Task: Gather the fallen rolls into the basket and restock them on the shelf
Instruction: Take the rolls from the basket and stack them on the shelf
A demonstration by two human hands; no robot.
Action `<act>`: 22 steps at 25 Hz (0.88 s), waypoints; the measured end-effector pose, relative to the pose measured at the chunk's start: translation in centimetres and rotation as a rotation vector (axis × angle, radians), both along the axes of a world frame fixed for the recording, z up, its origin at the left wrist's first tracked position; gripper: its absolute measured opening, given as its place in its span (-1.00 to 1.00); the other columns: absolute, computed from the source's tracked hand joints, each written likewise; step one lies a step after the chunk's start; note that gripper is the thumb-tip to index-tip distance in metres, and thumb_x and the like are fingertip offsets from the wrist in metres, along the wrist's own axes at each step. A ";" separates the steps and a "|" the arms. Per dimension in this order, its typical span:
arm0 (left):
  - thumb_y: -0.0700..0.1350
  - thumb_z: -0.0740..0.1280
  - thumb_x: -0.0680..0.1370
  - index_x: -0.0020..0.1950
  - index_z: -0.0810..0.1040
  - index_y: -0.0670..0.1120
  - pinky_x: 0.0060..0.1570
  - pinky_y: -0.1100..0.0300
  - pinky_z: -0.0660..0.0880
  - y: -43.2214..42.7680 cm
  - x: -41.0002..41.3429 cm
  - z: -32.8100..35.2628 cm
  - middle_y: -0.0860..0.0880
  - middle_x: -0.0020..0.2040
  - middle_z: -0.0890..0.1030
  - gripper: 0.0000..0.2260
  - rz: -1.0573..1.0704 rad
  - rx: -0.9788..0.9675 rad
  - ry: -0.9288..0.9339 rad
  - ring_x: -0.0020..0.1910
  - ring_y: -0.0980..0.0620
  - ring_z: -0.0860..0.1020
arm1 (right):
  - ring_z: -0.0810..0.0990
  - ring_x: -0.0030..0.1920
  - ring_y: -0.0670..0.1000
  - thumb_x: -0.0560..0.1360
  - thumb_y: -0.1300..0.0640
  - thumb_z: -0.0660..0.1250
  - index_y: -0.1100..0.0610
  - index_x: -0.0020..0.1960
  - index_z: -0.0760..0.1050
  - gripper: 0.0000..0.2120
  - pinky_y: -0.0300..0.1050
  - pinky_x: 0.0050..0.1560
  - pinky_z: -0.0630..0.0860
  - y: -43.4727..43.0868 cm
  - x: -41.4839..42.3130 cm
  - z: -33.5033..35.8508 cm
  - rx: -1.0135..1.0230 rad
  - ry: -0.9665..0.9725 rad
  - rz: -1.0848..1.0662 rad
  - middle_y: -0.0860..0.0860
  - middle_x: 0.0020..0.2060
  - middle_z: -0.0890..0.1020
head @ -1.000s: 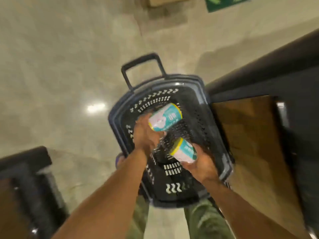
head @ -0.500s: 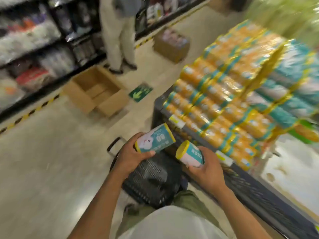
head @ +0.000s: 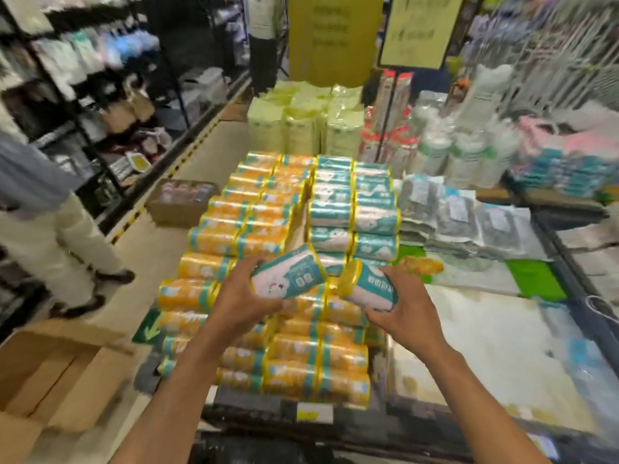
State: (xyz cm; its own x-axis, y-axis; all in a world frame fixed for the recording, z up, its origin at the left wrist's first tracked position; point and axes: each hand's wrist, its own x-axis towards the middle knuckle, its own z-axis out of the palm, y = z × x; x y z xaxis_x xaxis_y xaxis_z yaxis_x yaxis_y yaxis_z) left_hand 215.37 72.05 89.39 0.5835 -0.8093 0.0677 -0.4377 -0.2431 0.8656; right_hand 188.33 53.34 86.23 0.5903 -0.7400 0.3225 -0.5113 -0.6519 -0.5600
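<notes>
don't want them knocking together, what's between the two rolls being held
Nothing: in the head view a narrow open gap parts the left roll from the right roll; only shelved rolls show behind it.

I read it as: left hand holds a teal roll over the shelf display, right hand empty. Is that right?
Not quite. The head view shows the right hand gripping a second teal roll. The left hand does hold its teal roll over the shelf display.
</notes>
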 end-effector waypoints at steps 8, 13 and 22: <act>0.00 0.61 0.21 0.33 0.55 -0.02 0.19 0.42 0.37 -25.0 8.5 3.1 0.06 0.18 0.52 -0.31 -0.159 -0.025 -0.264 0.19 0.06 0.52 | 0.47 0.24 0.04 0.29 -0.21 0.49 -0.05 0.41 0.41 -0.27 0.00 0.13 0.47 -23.5 7.1 3.0 0.029 0.103 0.025 -0.06 0.25 0.56; -0.23 0.66 0.23 0.33 0.53 -0.14 0.01 0.60 0.32 -38.9 14.2 3.4 -0.06 0.22 0.56 -0.31 -0.183 0.021 -0.254 0.09 0.23 0.51 | 0.49 0.26 0.15 0.28 -0.11 0.58 0.05 0.42 0.43 -0.23 0.09 0.23 0.48 -36.9 13.4 3.6 -0.015 0.158 0.035 0.05 0.26 0.58; -0.25 0.64 0.31 0.41 0.49 -0.16 0.26 0.35 0.40 -42.0 17.5 -2.3 -0.10 0.32 0.50 -0.30 -0.277 0.097 -0.286 0.29 0.15 0.50 | 0.42 0.40 0.15 0.32 -0.18 0.58 0.03 0.51 0.40 -0.17 0.13 0.42 0.37 -40.8 17.0 -0.6 -0.093 0.299 0.264 0.05 0.41 0.51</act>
State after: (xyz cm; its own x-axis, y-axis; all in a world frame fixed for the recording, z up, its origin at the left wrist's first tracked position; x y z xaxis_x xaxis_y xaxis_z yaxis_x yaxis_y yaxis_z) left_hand 232.83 30.02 87.12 0.3117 -0.9437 0.1109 -0.7176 -0.1573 0.6785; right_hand 205.34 12.53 85.67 0.8337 -0.5266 0.1665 -0.4512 -0.8233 -0.3445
